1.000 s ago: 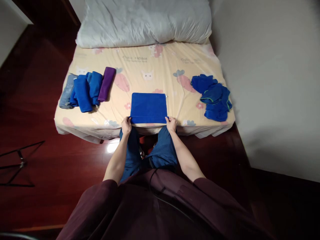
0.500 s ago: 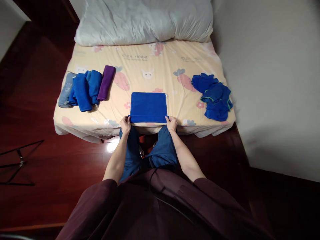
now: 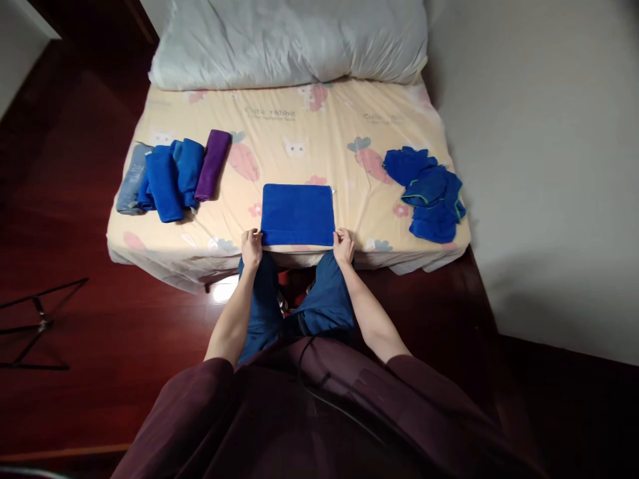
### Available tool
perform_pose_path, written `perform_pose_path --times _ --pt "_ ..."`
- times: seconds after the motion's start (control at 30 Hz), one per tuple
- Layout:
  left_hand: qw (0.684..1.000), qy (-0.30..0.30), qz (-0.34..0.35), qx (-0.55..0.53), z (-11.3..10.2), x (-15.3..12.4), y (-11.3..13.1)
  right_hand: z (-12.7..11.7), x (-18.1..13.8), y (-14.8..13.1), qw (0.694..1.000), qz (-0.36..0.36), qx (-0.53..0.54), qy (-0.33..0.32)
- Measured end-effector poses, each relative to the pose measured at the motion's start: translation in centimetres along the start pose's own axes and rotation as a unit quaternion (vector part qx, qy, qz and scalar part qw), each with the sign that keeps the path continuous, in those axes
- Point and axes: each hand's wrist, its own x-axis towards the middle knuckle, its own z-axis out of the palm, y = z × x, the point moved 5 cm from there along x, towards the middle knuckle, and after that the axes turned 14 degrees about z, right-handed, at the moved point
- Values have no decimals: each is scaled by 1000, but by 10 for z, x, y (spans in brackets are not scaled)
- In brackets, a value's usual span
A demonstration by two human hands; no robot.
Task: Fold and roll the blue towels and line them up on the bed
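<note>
A blue towel (image 3: 297, 214) lies flat in a neat rectangle at the near edge of the bed, with a faint crease running along its near side. My left hand (image 3: 251, 247) is at the towel's near left corner, thumb and fingers closed on its edge. At the near right corner, my right hand (image 3: 343, 247) pinches the edge in the same way. The fingertips are small in view and partly hidden.
Rolled towels lie at the left: a grey-blue one (image 3: 134, 183), blue ones (image 3: 164, 186) and a purple one (image 3: 213, 165). Crumpled blue cloths (image 3: 432, 193) are heaped at the right. A white quilt (image 3: 289, 46) lies across the back; tripod legs (image 3: 42, 324) stand on the floor.
The towel's near strip, held a little wider than the rest before, now lies flat and level with its sides. Both hands have shifted very slightly and their fingers look less tightly curled.
</note>
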Motion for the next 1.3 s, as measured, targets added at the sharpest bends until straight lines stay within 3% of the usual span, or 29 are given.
perform_pose_path --times 0.17,0.33,0.53,0.77,1.3 --pt "988 -30 151 1 -6 -9 28 -16 -17 -14 984 -163 3 66" --pt "973 -114 199 -20 3 -13 34 -13 -30 -21 968 -248 7 -29" --pt "970 -196 144 10 17 -9 23 3 -25 -18 972 -201 -29 -119" --pt "974 -204 101 7 22 -5 23 10 -18 -15 969 -182 -54 -158" --pt "988 -129 74 -44 18 2 6 9 -7 -6 986 -122 -48 -98"
